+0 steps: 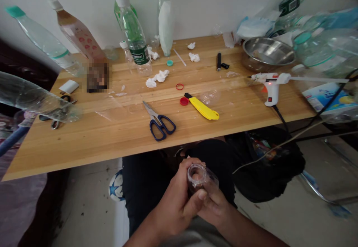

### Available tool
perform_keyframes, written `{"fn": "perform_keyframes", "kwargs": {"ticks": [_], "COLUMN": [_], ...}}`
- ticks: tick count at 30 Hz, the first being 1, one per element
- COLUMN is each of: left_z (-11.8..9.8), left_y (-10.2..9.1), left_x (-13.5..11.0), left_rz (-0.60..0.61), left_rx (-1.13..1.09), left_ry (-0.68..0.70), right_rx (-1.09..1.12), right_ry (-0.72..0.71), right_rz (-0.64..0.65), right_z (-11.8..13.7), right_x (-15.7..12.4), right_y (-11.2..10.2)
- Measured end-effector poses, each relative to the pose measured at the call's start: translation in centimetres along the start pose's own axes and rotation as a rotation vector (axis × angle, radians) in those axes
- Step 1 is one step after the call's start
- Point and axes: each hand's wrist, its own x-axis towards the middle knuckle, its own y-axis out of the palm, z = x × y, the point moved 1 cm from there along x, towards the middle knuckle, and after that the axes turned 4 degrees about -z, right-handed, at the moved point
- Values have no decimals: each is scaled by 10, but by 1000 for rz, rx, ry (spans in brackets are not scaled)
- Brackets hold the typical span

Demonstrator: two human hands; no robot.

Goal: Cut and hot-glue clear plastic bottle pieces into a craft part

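A cut-off clear plastic bottle top [197, 183] is held over my lap, its open neck facing up toward me. My left hand [179, 194] curls round its left side, with the thumb across the front. On the right, my right hand [214, 206] grips the lower part, its fingers partly hidden behind the plastic and my left hand. Skin shows through the neck opening. On the table ahead lie blue-handled scissors [160, 122], a yellow utility knife [203, 107] and a red bottle cap [184, 101].
A white glue gun [271, 86] with its light on rests at the table's right edge, beside a metal bowl [268, 55]. Several bottles stand at the back, including a labelled one [140, 55]. A black bag [268, 180] lies below right. Crumpled tissue [158, 78] sits mid-table.
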Motion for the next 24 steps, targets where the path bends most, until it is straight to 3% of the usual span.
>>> {"fn": "perform_keyframes", "kwargs": {"ticks": [8,15,24], "left_z": [-1,8,5], "left_y": [-1,0,7], "left_x": [4,9,6], "left_rz": [-43,-65,-116], "left_rx": [-123,-152,-140], "left_ry": [-44,-23,-29], "right_rx": [171,298,260], "right_ry": [137,189,149], "right_rz": [27,23,25], "right_z": [14,14,17], "right_x": [-3,3,5], "right_y": [34,36,43]}}
